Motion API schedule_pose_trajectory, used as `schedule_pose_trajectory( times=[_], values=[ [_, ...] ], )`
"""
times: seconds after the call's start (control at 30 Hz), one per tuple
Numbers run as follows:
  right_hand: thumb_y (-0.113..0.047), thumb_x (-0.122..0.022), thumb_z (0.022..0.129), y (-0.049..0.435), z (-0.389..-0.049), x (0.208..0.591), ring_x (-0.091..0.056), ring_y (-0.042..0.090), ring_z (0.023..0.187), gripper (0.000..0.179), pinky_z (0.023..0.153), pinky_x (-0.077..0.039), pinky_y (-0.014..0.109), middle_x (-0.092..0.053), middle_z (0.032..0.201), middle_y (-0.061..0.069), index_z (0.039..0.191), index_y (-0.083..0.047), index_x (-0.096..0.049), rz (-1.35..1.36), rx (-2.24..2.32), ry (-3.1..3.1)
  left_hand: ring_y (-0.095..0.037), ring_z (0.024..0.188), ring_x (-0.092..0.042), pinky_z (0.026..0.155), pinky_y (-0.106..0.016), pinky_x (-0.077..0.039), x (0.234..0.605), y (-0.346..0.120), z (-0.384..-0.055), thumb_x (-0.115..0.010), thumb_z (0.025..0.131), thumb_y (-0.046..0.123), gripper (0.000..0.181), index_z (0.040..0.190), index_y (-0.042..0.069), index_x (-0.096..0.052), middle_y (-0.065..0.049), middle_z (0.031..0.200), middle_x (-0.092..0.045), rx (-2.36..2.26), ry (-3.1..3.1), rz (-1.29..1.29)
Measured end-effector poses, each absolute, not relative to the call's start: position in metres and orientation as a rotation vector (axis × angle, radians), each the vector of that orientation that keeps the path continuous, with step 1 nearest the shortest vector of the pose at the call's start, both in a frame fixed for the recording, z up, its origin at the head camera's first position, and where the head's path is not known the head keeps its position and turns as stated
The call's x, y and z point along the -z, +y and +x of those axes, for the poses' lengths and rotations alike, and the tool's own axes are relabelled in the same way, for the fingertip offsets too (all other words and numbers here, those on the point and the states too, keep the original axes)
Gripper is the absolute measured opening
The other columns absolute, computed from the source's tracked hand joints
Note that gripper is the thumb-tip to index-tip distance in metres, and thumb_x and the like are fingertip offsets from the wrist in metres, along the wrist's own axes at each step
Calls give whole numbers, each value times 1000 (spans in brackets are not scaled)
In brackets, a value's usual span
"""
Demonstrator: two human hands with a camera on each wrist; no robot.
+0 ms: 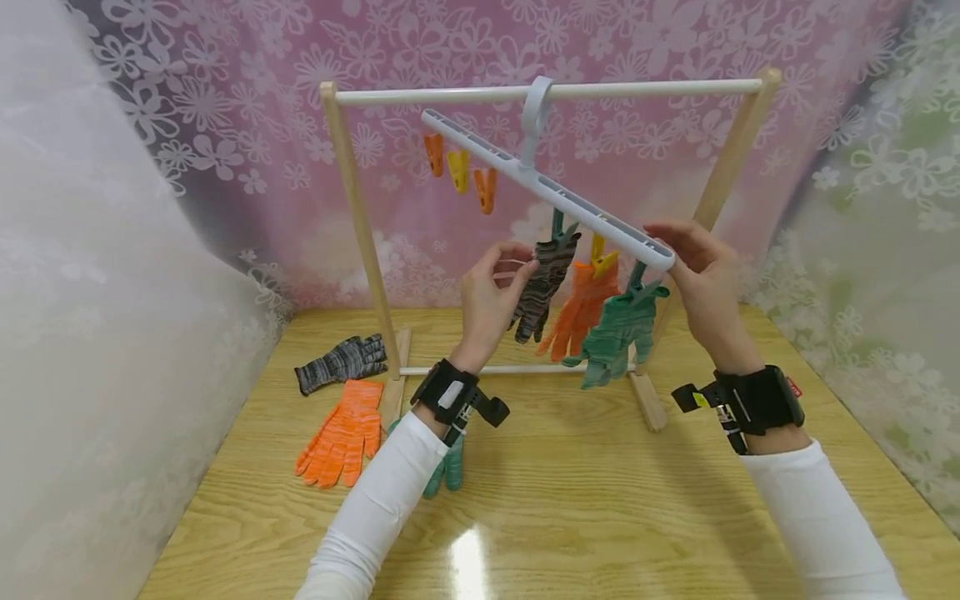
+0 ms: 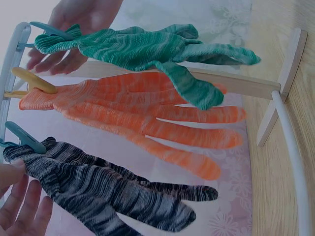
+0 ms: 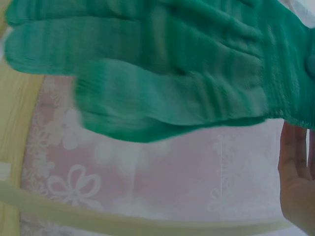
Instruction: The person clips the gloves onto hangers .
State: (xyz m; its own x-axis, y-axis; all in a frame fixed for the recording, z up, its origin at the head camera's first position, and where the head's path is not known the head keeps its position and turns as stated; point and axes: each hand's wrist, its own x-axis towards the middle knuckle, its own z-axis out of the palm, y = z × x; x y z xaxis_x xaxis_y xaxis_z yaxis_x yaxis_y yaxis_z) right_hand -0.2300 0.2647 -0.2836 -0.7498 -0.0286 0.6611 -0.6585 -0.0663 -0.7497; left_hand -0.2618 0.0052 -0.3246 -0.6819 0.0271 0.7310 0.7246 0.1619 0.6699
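Note:
A light grey clip hanger (image 1: 577,202) hangs at a slant from the rack's top bar. Pinched at its cuff between my left hand's (image 1: 495,292) thumb and fingers is a black-and-grey striped glove (image 2: 103,184), clipped by a dark green peg. My right hand (image 1: 705,279) holds the hanger's near right end, fingers behind the bar. From a yellow peg hangs an orange glove (image 2: 138,108). Nearest my right hand, a green glove (image 3: 172,64) dangles from another dark green peg (image 1: 637,275); it fills much of the right wrist view.
A wooden rack (image 1: 363,225) with a white top bar (image 1: 652,89) stands on the table (image 1: 570,500). Orange and yellow pegs (image 1: 459,171) hang along the hanger's left half. On the table lie a grey-black glove (image 1: 341,363), an orange glove (image 1: 341,433) and a partly hidden green glove (image 1: 453,467).

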Motion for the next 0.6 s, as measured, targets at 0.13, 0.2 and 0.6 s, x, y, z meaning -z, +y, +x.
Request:
schedule_pose_trajectory(
  times=[0.13,0.2,0.6],
  values=[
    [2,-62,99,269,-225,292,-68,16,98,26,87,-56,21,-71,114,6,123,7,-67,674,-1860,-1678,-26,93,-73,83,-31,-61,325,5,-261,-71,97,16,21,115,5,-70,-12,108,-73,1531,-1887,-720],
    [3,-63,98,272,-222,297,-69,17,94,26,86,-58,22,-72,113,8,123,9,-66,625,-1878,-1637,-23,92,-73,82,-28,-60,325,7,-261,-71,97,17,21,115,6,-70,-10,108,-73,1498,-1930,-720],
    [5,-67,94,274,-195,318,-68,18,78,24,77,-59,23,-71,96,11,118,11,-66,456,-1832,-1461,-25,89,-74,79,-32,-61,327,17,-263,-71,97,15,22,116,4,-70,-12,108,-74,1454,-2046,-756]
  ],
)
